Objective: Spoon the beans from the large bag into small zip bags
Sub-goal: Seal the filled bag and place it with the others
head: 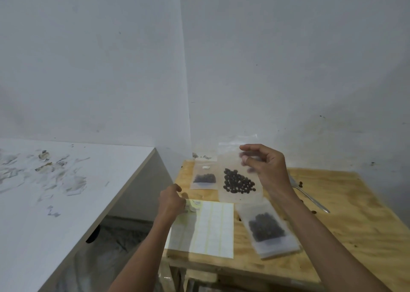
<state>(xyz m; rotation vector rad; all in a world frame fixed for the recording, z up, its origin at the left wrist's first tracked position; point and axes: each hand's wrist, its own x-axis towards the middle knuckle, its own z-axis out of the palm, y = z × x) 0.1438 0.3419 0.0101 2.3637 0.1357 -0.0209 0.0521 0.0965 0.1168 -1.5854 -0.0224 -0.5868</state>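
We see a rough plywood table beside a smooth white counter. Our right hand pinches a frosted zip bag upright above it, dark round beans pooled low inside. Our left hand curls on a label sheet. Two filled bags lie flat nearby; a metal spoon lies behind our right wrist.

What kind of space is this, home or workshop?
Likely a bare workroom or makeshift packing corner, not a kitchen: a raw plywood table against plain white walls, a label sheet, filled small zip bags of beans, and a white bench littered with peeled scraps.
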